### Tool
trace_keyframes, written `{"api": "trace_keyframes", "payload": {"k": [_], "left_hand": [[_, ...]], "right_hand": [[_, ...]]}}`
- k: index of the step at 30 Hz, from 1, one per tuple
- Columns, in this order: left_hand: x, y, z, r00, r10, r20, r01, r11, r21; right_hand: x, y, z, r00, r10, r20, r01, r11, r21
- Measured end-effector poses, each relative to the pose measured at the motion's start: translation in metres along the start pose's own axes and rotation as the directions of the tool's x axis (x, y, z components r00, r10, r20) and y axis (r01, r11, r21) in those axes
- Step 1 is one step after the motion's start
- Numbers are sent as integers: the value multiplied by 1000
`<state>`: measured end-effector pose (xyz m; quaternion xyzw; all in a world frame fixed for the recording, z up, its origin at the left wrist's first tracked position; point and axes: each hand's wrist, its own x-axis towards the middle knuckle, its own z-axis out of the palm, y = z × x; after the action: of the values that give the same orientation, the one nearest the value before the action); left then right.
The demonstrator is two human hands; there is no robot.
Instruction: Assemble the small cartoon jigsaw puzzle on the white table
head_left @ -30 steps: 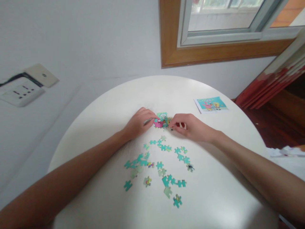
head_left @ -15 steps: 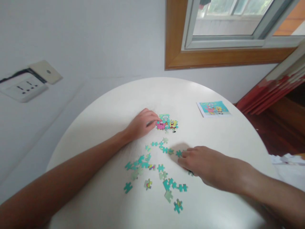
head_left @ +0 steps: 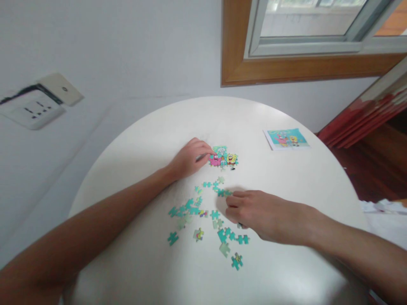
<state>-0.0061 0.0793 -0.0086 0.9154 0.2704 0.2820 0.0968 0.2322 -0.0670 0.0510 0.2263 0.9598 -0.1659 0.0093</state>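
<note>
A partly joined jigsaw puzzle (head_left: 221,157) with a pink, a pale green and a yellow cartoon figure lies mid-table. At its left edge my left hand (head_left: 190,157) is closed, thumb and forefinger pinching the pink side. My right hand (head_left: 246,207) is curled low over the loose pieces, fingers bent inward. A puzzle piece (head_left: 240,225) peeks out beneath its palm; the fingertips' contact is partly hidden. Close to those fingers lies a teal piece (head_left: 220,192). More loose teal and pale green pieces (head_left: 193,209) spread between the hands and toward me.
A picture card (head_left: 288,139) showing the same cartoon figures lies at the right rear of the round white table (head_left: 286,271). Behind the table are a wall with a socket (head_left: 36,111) and a wood-framed window (head_left: 286,70). A red curtain (head_left: 359,116) hangs at right.
My right hand has moved left across the loose pieces, and the piece under its palm has shifted left with it. My left hand stays at the joined puzzle. The view has tilted slightly.
</note>
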Motion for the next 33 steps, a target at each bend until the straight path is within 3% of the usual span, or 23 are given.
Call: {"api": "trace_keyframes", "payload": {"k": [7,10,13,15,17,20,22,29,33], "left_hand": [[0,-1,0,1000,10,-1,-10,1000,10],[-1,-1,0,1000,25,-2,-25,1000,-2],[0,4,-1,997,71,21,-70,997,-44],[1,9,-2,992,115,45,-111,991,-75],[2,14,-4,985,160,60,-154,983,-101],[1,17,-5,970,222,101,-210,971,-117],[0,16,-4,956,256,142,-240,964,-119],[-4,12,-1,938,293,184,-273,954,-127],[-3,12,-1,935,293,198,-275,955,-116]], "right_hand": [[-1,-4,0,1000,-13,17,12,1000,27],[1,3,-5,1000,-19,-4,19,986,168],[6,23,-8,983,119,-137,-55,916,398],[11,43,-4,905,320,-280,-127,831,541],[16,62,4,776,510,-370,-154,723,673],[24,80,18,649,665,-370,-115,566,816],[27,85,24,621,691,-369,-109,542,833],[34,84,30,522,705,-480,-200,648,735],[38,85,34,522,699,-488,-232,667,708]]}}
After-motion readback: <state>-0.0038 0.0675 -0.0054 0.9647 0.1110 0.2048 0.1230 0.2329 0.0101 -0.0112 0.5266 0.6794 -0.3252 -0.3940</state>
